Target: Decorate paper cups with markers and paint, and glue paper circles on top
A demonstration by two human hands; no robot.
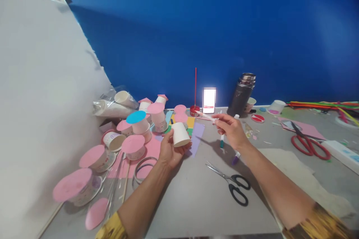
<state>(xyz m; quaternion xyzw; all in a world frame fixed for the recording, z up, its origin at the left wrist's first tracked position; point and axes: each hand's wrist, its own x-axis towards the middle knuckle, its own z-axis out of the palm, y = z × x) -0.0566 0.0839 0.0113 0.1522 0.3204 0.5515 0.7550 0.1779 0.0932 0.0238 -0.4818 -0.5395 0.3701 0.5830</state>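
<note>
My left hand (167,152) is wrapped around a plain white paper cup (181,134), which is tilted with its wider rim downward. Pinched between the fingers of my right hand (228,129) is a slim white marker (206,115) with a reddish tip, apart from the cup and pointing left. Below that hand lie a green-tipped marker (221,142) and a purple-capped marker (236,158). Black-handled scissors (231,183) rest on the table, partly spread. A lilac paper sheet (198,138) lies behind the cup.
On the left stand several cups topped with pink paper discs (74,185), and one with a blue disc (136,117). A dark thermos (242,95) and a lit phone (209,99) stand by the blue wall. Red-handled scissors (310,145) lie at right, near a white power strip (342,155).
</note>
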